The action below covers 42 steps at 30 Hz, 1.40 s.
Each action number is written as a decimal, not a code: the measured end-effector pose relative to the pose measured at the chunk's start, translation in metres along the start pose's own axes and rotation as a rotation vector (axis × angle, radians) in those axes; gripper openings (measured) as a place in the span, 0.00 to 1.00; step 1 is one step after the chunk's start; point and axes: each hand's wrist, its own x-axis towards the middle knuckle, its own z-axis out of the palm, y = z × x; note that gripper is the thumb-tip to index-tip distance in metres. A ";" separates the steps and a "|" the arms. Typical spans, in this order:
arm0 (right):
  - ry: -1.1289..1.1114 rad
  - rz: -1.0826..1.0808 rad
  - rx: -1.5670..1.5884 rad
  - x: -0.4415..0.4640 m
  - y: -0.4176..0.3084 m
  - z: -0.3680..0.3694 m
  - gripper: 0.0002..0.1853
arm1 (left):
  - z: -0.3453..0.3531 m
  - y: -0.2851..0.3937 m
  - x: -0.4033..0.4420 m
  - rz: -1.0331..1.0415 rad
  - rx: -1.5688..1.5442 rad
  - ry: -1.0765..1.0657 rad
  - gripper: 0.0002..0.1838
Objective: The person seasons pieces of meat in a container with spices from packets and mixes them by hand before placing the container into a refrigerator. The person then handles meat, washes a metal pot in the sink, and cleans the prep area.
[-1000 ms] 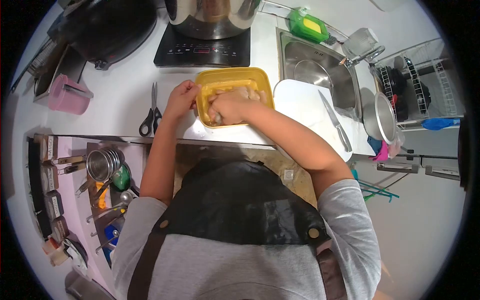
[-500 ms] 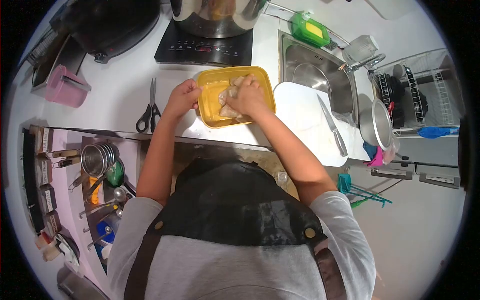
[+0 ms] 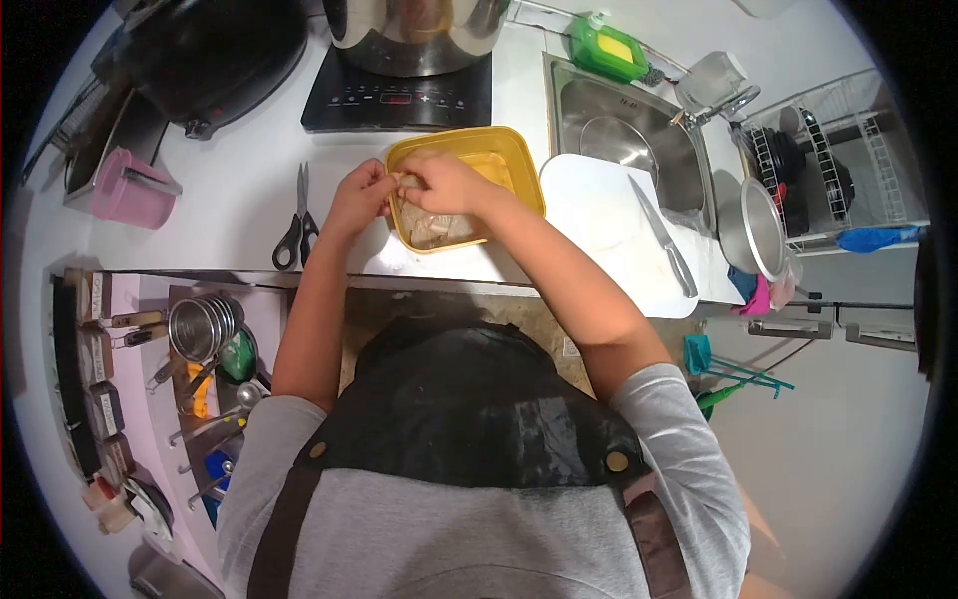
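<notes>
A yellow rectangular tub sits on the white counter, holding pale, glossy pieces that look like raw meat. At the tub's left rim, the closed fingers of my left hand pinch the edge. My right hand reaches inside near that same side, its fingers curled over a pale piece close to my left fingertips. Its grip is partly hidden by the hand itself. Black-handled scissors lie to the left of the tub. On the right, a knife rests on a white cutting board.
Behind the tub, a large metal pot stands on a black induction cooker. A steel sink is at the back right, beside a metal bowl and a dish rack. A pink container stands at the far left.
My right hand has moved left across the tub to its left rim, near my left hand. The meat pieces have shifted toward the tub's near left, baring its right side.
</notes>
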 end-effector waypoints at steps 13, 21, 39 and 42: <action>-0.353 0.687 -0.219 -0.045 -0.027 -0.061 0.34 | 0.013 -0.004 -0.002 0.082 -0.074 0.205 0.06; -0.040 0.579 0.019 -0.055 -0.023 -0.010 0.40 | 0.025 0.001 -0.009 0.045 -0.093 0.167 0.06; -0.113 0.045 -0.209 -0.048 -0.012 -0.021 0.28 | 0.005 -0.001 -0.014 0.075 -0.008 0.023 0.08; -0.182 -0.066 -0.187 -0.047 0.003 -0.022 0.20 | 0.003 0.004 -0.019 0.048 0.014 0.028 0.07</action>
